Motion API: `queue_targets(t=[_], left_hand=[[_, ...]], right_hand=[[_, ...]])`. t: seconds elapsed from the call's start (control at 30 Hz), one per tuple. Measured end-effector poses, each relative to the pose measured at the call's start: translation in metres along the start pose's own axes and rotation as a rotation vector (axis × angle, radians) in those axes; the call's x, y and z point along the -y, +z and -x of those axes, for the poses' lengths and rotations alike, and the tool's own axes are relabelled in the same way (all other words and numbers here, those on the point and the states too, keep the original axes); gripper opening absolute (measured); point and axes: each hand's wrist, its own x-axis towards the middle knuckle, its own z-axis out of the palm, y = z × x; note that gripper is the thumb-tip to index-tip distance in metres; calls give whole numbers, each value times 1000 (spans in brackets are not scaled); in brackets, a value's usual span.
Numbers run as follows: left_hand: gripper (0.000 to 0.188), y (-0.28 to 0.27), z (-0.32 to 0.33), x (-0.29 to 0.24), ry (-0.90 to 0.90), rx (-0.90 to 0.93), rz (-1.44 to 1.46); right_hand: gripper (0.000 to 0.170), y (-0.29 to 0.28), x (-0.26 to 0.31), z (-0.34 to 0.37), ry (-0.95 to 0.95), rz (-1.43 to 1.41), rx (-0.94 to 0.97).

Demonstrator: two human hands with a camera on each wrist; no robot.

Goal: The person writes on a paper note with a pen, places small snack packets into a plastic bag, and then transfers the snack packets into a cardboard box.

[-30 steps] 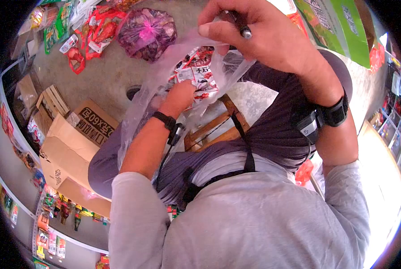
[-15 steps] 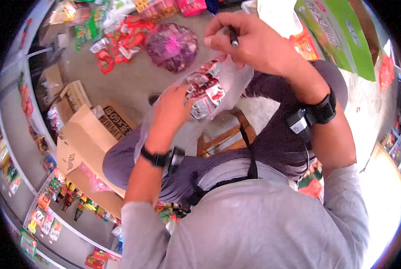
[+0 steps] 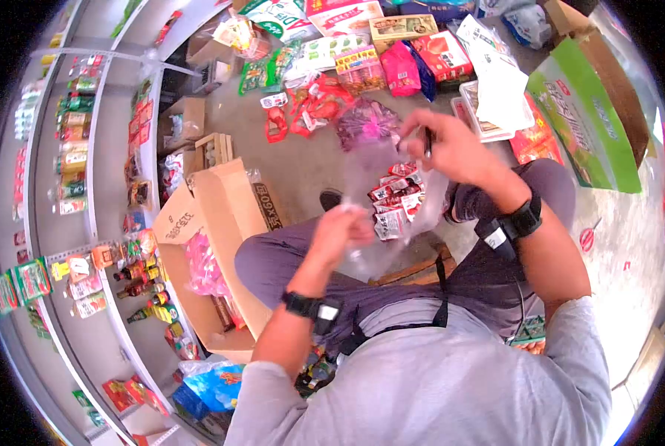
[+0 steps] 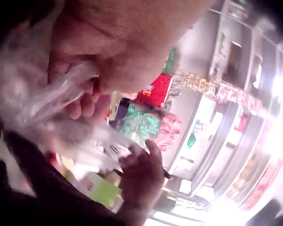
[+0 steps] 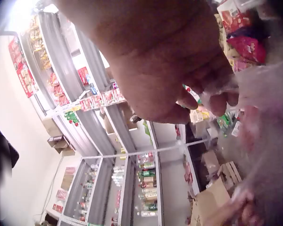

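A clear plastic bag [image 3: 435,195] hangs between the two hands above the lap, with several red-and-white snack packets [image 3: 398,199] in it. My left hand [image 3: 342,234] is blurred in the head view. In the left wrist view its curled fingers [image 4: 87,104] grip a gathered edge of the bag. Across from it, my right hand [image 3: 451,149] pinches the bag's other side. Against the right palm sits a dark pen-like stick [image 3: 427,143], its tip poking out between thumb and fingers.
Beyond the bag, a purple bag tied with pink [image 3: 370,126] and red net bags [image 3: 318,104] lie on the floor. An open cardboard box [image 3: 225,201] stands by the left knee, stocked shelves [image 3: 98,163] behind it. To the right is a green carton [image 3: 581,119]; a wooden stool [image 3: 414,267] shows below.
The left hand has come out from over the packets, toward the body, and now holds the bag's edge. The right hand keeps its hold on bag and stick. The head view has shifted, showing more floor.
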Motion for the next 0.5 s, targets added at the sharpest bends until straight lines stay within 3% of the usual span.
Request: queue_targets(t=[0.03, 0.1, 0.2, 0.3, 0.4, 0.43, 0.5], left_hand=[[35, 29, -4, -11, -91, 123, 331], [41, 77, -7, -38, -89, 372, 573], [41, 104, 4, -88, -53, 168, 820], [33, 79, -22, -87, 8, 318, 593], [25, 30, -65, -89, 192, 444, 486], [22, 21, -51, -105, 197, 371, 465], [16, -7, -25, -143, 199, 249, 419]], right_hand=[[19, 9, 6, 6, -31, -8, 39], [20, 30, 1, 14, -287, 74, 55], [26, 40, 13, 23, -380, 263, 43], [29, 34, 17, 17, -393, 277, 25], [24, 20, 32, 18, -488, 269, -247], [18, 12, 37, 10, -516, 206, -389], [12, -12, 42, 0, -395, -9, -540]])
